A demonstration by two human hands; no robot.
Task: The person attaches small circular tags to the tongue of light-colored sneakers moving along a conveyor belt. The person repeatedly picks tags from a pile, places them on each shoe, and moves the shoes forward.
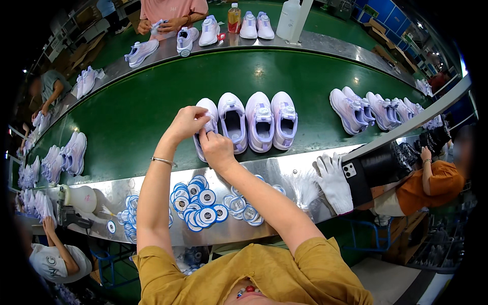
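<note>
Both my hands are at the leftmost of several white and lilac sneakers standing in a row on the green belt. My left hand (187, 123) is pinched over the upper of this sneaker (207, 108), with thumb and finger together. Just below it, my right hand (218, 151) is also closed, its fingertips against the same shoe. Whatever is between the fingers is too small to make out. A second sneaker (233, 122) stands close on the right, then two more side by side. Piles of round blue-and-white tags (206, 216) lie on the metal ledge below my forearms.
On the ledge lie a bundle of clear plastic strands (303, 190), a white glove (334, 185), a black phone (357, 178) and a heat-gun-like tool (71, 216). More sneakers (351, 109) stand right and left on the belt (152, 101). Co-workers handle shoes across and alongside.
</note>
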